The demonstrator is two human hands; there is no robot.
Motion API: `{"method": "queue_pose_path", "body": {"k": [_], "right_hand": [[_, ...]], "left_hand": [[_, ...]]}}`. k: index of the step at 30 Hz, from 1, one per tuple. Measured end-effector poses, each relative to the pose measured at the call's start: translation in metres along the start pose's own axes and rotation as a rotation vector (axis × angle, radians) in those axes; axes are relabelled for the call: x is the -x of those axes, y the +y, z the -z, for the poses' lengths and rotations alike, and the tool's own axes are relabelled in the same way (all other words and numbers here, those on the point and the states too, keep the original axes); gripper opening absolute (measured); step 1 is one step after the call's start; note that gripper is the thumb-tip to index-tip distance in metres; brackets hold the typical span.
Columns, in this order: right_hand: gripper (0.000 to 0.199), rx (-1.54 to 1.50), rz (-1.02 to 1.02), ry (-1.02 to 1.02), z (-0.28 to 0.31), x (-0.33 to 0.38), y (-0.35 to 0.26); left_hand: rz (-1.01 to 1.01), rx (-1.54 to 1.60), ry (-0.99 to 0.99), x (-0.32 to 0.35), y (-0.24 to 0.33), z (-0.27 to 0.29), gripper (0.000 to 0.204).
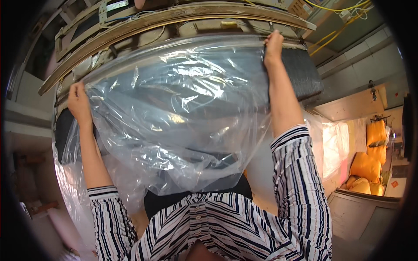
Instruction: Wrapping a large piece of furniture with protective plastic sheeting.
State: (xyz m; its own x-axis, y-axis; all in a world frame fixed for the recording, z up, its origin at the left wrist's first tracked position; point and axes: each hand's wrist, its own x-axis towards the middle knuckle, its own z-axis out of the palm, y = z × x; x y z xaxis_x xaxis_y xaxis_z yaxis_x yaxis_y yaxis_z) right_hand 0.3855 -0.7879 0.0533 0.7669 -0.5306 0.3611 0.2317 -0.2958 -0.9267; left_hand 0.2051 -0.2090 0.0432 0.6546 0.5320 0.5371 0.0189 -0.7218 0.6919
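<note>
A large sheet of clear plastic film (pixel 183 117) is stretched between my two hands, its far edge pulled fairly straight. My left hand (pixel 79 103) is closed on the film's far left corner. At the far right, my right hand (pixel 273 48) pinches the other end of that edge, higher up and farther away. Wrinkled and shiny, the film hangs toward my lap. Beneath it lies a dark covered work surface (pixel 300 74), visible at the right end and through the film.
A long wooden bar (pixel 196 14) runs across the machine just beyond the film's edge. Yellow cables (pixel 333 41) hang at the far right. Orange bags (pixel 365 167) stand at the right, near a pale cabinet (pixel 352 213). More film (pixel 265 174) lies beside my right arm.
</note>
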Motion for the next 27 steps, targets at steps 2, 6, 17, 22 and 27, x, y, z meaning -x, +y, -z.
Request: {"method": "queue_pose_path", "body": {"k": [2,6,17,22,27], "right_hand": [[0.025,-0.613,-0.328,-0.24,0.01,-0.004,-0.009],[0.031,-0.168,-0.235,-0.289,0.047,0.039,-0.008],[0.037,0.199,0.007,-0.367,0.067,0.074,-0.001],[0.039,0.269,-0.015,-0.33,0.072,0.057,0.017],[0.035,0.298,0.005,-0.288,0.079,0.059,0.0]], "left_hand": [[-0.04,-0.043,0.042,-0.002,-0.012,0.024,0.029],[0.054,-0.267,-0.269,0.051,0.028,0.058,0.04],[0.534,-0.718,0.212,0.115,-0.17,0.238,0.039],[0.302,-0.634,-0.679,0.243,-0.27,0.145,0.038],[0.729,-0.28,-0.33,0.227,-0.245,0.075,0.023]]}}
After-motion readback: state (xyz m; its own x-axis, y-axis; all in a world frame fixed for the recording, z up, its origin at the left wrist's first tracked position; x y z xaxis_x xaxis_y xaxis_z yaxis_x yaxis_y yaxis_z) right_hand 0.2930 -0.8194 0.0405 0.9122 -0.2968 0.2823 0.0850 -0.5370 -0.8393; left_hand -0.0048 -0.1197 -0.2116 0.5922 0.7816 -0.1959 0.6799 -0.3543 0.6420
